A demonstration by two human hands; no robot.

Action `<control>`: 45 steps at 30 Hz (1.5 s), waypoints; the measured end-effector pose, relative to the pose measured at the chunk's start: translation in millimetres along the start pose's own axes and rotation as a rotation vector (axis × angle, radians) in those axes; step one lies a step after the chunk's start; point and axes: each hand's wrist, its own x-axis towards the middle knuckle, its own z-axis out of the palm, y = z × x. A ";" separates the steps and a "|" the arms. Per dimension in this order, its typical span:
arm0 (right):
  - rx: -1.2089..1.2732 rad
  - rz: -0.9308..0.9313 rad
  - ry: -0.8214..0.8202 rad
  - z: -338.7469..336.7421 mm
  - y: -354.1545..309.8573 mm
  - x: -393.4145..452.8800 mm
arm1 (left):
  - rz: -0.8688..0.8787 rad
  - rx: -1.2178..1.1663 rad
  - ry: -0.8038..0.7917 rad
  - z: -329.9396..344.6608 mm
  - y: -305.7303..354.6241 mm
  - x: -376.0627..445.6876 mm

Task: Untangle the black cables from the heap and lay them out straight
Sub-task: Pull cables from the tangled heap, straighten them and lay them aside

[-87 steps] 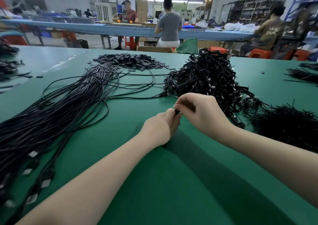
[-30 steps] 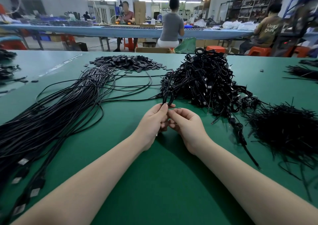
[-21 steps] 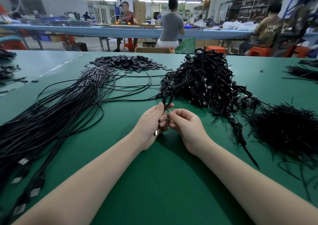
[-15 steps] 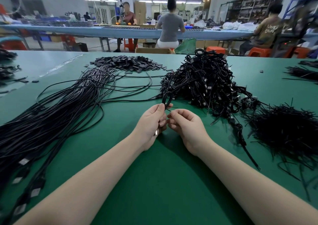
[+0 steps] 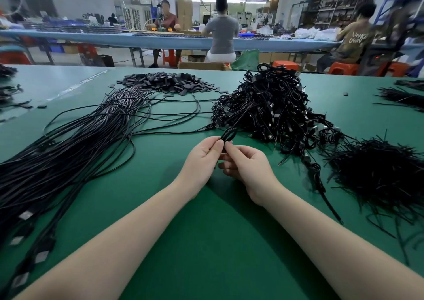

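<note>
Both hands (image 5: 226, 160) pinching looped cable (image 5: 229, 135), long axis toward the heap (image 5: 268, 109)

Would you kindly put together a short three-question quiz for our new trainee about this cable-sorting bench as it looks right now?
1. True or false: both hands pinch the same small cable loop.
2. Which lies on the person's left side of the green table? A) the tangled heap B) the straightened cables C) neither
3. Fill in: the pile of small flat black pieces lies ____ the straightened cables, toward the far edge.

Key: 1 true, the left hand and right hand meet on it; 2 B; 3 beyond.
</note>
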 end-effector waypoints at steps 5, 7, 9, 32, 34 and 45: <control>-0.057 -0.033 0.002 -3.5 -1.0 1.2 | 0.058 0.082 0.018 3.5 1.8 -2.2; -0.175 -0.089 0.006 -5.1 -3.3 1.0 | 0.060 0.110 0.050 4.8 0.7 -1.7; -0.381 -0.197 0.040 -6.9 -7.6 0.9 | 0.035 0.147 0.063 5.4 0.7 -0.7; -1.212 -1.182 -0.043 -20.2 -23.3 -3.1 | -0.785 0.010 -0.281 -29.1 54.6 16.2; -1.010 -0.984 -0.136 -17.2 -22.7 -6.0 | -0.691 0.095 -0.282 -29.8 57.5 15.6; -0.506 -0.321 -0.146 -16.4 -27.0 1.5 | 0.023 0.403 -0.210 -31.4 54.3 16.0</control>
